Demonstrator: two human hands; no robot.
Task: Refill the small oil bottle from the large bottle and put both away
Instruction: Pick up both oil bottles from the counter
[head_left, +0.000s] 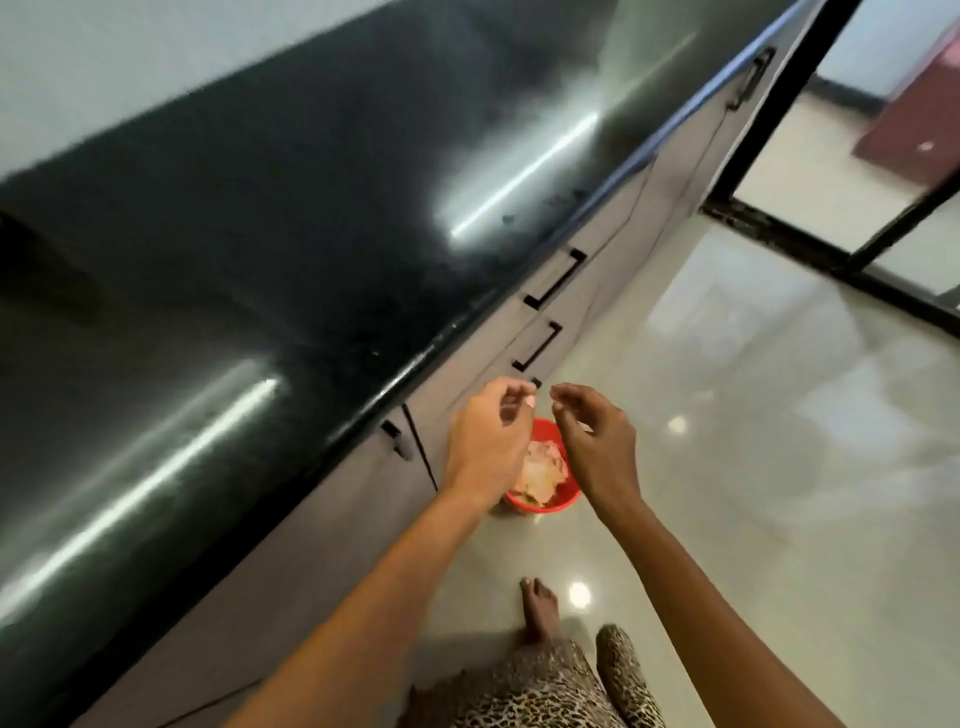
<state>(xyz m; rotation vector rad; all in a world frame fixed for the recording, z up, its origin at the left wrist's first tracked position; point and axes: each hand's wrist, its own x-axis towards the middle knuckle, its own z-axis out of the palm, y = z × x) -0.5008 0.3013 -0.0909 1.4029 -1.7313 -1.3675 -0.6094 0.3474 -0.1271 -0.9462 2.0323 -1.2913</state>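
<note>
Neither oil bottle is in view. My left hand (488, 436) and my right hand (597, 441) hang close together above a red bin (563, 499) that stands on the floor by the cabinets. Both hands have loosely curled fingers, and their fingertips nearly meet. The left fingertips seem to pinch something small and pale, too blurred to name. The right hand holds nothing that I can see. The bin holds crumpled pale waste.
A glossy black countertop (260, 234) runs diagonally across the left. Grey cabinet drawers with black handles (553, 278) sit below it. Shiny pale floor tiles (753, 441) spread to the right, with a black door frame (831, 249) beyond. My bare foot (540, 608) is below the bin.
</note>
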